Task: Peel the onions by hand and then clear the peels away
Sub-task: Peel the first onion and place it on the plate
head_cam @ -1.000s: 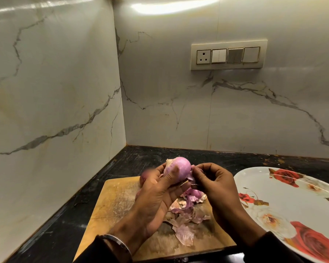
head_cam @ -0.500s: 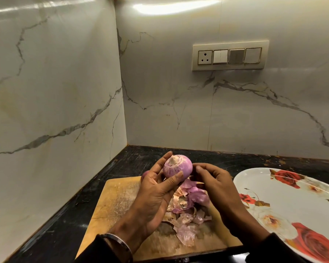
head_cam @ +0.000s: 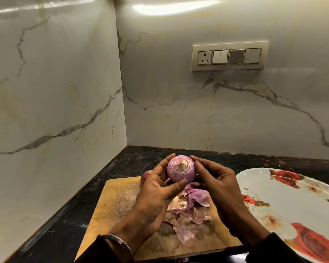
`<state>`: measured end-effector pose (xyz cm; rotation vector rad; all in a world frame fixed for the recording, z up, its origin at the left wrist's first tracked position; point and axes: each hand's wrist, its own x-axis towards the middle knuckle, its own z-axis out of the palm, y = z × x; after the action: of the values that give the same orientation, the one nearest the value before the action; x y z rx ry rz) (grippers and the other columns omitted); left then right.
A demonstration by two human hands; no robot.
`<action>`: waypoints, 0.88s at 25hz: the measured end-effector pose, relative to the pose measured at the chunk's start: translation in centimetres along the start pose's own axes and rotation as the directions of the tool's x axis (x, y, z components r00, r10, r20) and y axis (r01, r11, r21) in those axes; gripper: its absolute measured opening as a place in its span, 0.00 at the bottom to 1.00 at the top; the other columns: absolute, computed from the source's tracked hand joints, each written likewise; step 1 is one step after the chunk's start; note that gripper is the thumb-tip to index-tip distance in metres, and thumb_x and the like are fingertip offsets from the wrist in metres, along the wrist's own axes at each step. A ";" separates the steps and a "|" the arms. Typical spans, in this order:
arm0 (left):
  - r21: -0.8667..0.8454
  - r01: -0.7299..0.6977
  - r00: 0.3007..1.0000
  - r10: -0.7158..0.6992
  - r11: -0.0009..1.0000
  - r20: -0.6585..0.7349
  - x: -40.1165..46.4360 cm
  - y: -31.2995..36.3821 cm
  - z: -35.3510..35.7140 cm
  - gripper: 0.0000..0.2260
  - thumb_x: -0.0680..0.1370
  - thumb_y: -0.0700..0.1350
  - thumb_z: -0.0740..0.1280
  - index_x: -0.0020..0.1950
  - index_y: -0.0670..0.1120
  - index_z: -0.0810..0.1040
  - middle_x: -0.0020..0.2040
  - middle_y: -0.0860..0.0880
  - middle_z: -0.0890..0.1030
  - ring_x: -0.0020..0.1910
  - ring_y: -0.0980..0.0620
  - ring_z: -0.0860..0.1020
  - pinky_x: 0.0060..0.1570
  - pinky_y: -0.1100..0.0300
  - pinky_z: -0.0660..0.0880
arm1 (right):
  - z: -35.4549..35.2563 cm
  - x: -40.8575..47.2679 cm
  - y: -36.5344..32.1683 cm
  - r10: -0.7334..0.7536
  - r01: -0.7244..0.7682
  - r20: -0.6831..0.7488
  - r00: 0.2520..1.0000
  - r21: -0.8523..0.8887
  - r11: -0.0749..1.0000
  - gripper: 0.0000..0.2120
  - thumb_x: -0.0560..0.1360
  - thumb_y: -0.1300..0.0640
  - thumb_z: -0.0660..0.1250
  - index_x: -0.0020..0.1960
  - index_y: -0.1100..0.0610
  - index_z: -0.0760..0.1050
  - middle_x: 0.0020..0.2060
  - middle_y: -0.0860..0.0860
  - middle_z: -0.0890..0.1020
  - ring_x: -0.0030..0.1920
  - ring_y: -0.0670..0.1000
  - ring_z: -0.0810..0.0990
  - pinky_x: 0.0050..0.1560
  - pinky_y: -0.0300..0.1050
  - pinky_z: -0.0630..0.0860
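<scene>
Grip: you are cradling the peeled onion (head_cam: 181, 171) with your left hand (head_cam: 156, 196), thumb curling under it, and your right hand (head_cam: 215, 184), fingertips pressing its far side.
Onion: it is sitting raised between both hands, pale stub end facing you.
Below the grip: peels (head_cam: 190, 207) are lying heaped on the cutting board (head_cam: 118, 198).
Behind your left hand: a second onion (head_cam: 145, 175) is peeking out.
Right of the grip: a rose-patterned plate (head_cam: 292, 202) is resting.
Writing: no readable writing is showing.

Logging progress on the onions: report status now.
Left hand and right hand both grip round purple peeled onion. Loose purple peels piled on wooden chopping board. Nothing in the way.
</scene>
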<state>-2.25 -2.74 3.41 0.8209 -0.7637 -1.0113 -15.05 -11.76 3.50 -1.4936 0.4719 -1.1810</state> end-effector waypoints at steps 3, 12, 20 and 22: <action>0.001 0.000 1.000 0.000 1.000 0.013 0.0 0.1 0.0 0.32 0.69 0.30 0.70 0.71 0.50 0.73 0.58 0.45 0.84 0.60 0.45 0.82 0.50 0.56 0.82 | 0.1 0.1 0.1 0.009 -0.009 0.000 1.000 0.010 1.000 0.13 0.70 0.52 0.67 0.54 0.50 0.80 0.47 0.48 0.86 0.48 0.50 0.85 0.41 0.42 0.83; -0.052 0.048 0.999 -0.048 0.998 -0.002 -0.2 0.3 0.4 0.24 0.73 0.41 0.70 0.69 0.44 0.73 0.58 0.40 0.83 0.55 0.40 0.83 0.51 0.50 0.83 | 0.4 -0.5 -0.1 -0.097 0.101 0.047 0.994 -0.090 0.991 0.11 0.75 0.59 0.68 0.56 0.52 0.82 0.49 0.45 0.86 0.52 0.43 0.84 0.46 0.37 0.81; -0.225 0.186 0.982 -0.191 0.957 -0.003 -0.4 0.4 0.9 0.21 0.74 0.49 0.66 0.61 0.37 0.79 0.59 0.34 0.81 0.52 0.40 0.83 0.49 0.50 0.83 | -0.1 -0.3 0.0 -0.135 0.131 -0.059 0.989 -0.063 0.989 0.10 0.70 0.69 0.72 0.46 0.55 0.84 0.41 0.50 0.87 0.46 0.49 0.85 0.46 0.40 0.82; -0.217 0.194 0.980 -0.200 0.957 -0.003 -0.3 0.3 0.8 0.22 0.74 0.50 0.66 0.62 0.37 0.77 0.59 0.34 0.81 0.54 0.38 0.83 0.52 0.48 0.82 | 0.0 -0.4 0.0 -0.167 0.158 -0.067 0.984 -0.120 0.980 0.10 0.70 0.68 0.73 0.43 0.53 0.82 0.39 0.47 0.86 0.44 0.47 0.85 0.44 0.37 0.80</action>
<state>-2.92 -2.59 4.00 0.7292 -0.5460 -1.2367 -15.21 -11.40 3.30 -1.6139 0.4835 -1.3628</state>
